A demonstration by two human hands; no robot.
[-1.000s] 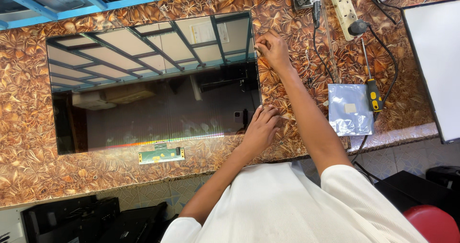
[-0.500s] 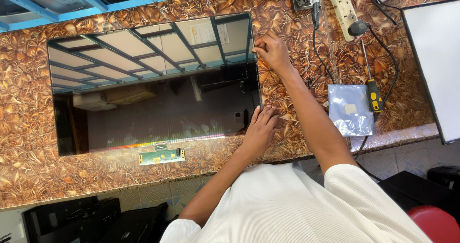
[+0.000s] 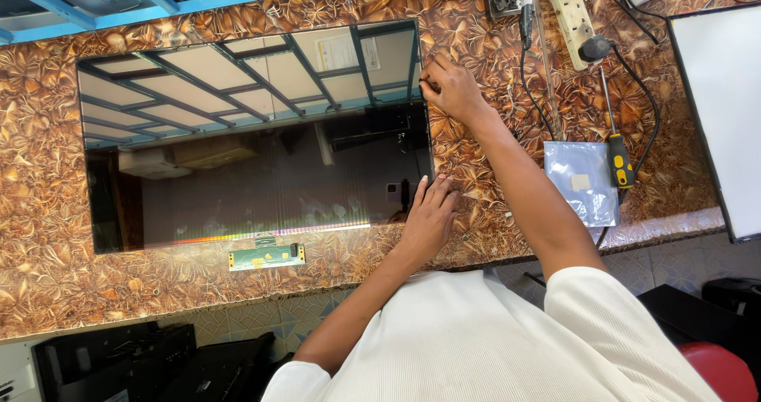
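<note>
Here both hands [image 3: 432, 216] [image 3: 448, 89] touch the panel's [image 3: 254, 140] right edge.

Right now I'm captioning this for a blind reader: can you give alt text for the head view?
A person's two hands press on the right edge of a glossy display panel lying flat on a brown leaf-patterned bench: left hand near the lower corner, right hand near the upper. A screwdriver and power strip lie right.

A screwdriver [image 3: 618, 158] with a yellow-and-black handle lies to the right of the fingers, just beside a grey plastic bag [image 3: 580, 181]. Above them runs a white power strip [image 3: 569, 7] with black cables. 1 small green circuit board [image 3: 266, 255] sits lower left.
</note>
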